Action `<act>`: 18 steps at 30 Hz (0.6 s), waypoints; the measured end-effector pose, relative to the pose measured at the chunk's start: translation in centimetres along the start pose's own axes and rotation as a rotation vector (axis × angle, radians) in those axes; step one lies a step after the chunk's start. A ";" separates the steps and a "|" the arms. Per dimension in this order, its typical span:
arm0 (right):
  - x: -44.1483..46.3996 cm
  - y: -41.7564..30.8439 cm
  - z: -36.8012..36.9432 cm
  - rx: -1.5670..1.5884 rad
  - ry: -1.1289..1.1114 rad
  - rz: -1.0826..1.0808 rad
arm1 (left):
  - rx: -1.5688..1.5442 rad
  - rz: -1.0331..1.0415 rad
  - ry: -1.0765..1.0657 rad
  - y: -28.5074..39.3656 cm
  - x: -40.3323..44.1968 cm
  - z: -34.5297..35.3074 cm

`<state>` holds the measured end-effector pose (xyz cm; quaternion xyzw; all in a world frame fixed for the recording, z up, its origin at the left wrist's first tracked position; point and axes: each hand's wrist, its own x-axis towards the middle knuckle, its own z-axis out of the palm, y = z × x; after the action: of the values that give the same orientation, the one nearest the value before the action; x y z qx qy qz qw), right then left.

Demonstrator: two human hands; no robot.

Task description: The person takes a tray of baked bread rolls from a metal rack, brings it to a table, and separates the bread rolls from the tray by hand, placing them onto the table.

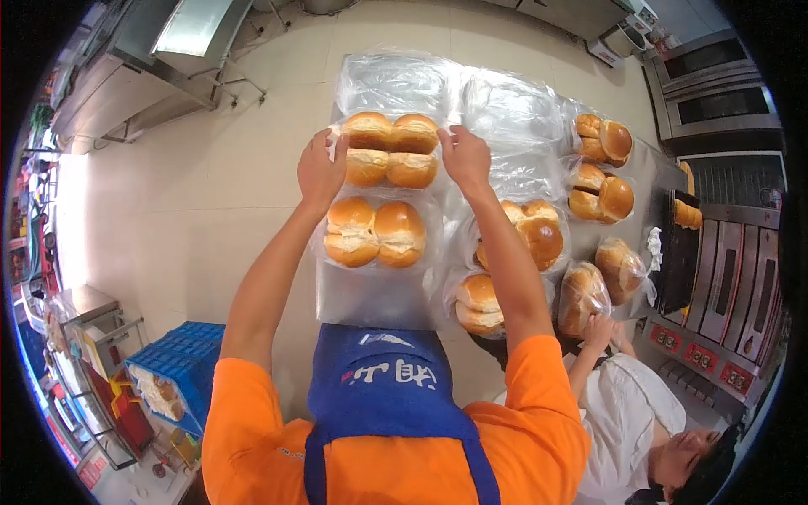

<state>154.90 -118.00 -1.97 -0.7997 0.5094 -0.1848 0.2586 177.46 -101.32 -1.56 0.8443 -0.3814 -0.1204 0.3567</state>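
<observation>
Golden bread rolls (390,135), joined in two rows, lie on a clear plastic bag on the metal table in front of me. My left hand (322,171) is closed at their left side, fingertips on the plastic beside the crust. At the right side my right hand (466,157) likewise pinches the plastic bag (455,126); its fingertips are partly hidden. Nearer to me, another joined bread (375,232) rests on its own plastic. Flat clear bags (396,80) cover the table's far end. Under my right forearm, more bread (540,240) is partly covered.
To my right, a co-worker in a white shirt (627,400) handles a bagged loaf (583,299). More bread (603,139) sits along the right side. Ovens (724,278) stand beyond. A blue crate (189,345) is at lower left, and a steel bench (126,93) at upper left.
</observation>
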 end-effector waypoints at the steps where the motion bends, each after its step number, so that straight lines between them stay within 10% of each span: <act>1: -0.9 -0.7 -1.2 0.030 0.072 -0.015 | -0.053 0.103 0.024 1.0 -1.2 -1.5; 5: -10.8 -4.9 -5.6 0.397 0.345 -0.020 | -0.375 0.443 -0.210 2.6 -11.8 -4.0; 9: -26.8 -4.8 -4.6 0.433 0.416 0.005 | -0.580 0.239 -0.785 -0.2 -25.6 -1.9; 18: -59.6 -3.5 -0.8 0.430 0.722 0.937 | -0.437 0.489 -1.640 1.6 -40.0 -2.1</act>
<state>132.36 -62.77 -1.17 -0.3089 0.8123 -0.4087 0.2789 150.36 -71.83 -1.69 0.2995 -0.6556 -0.6789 0.1400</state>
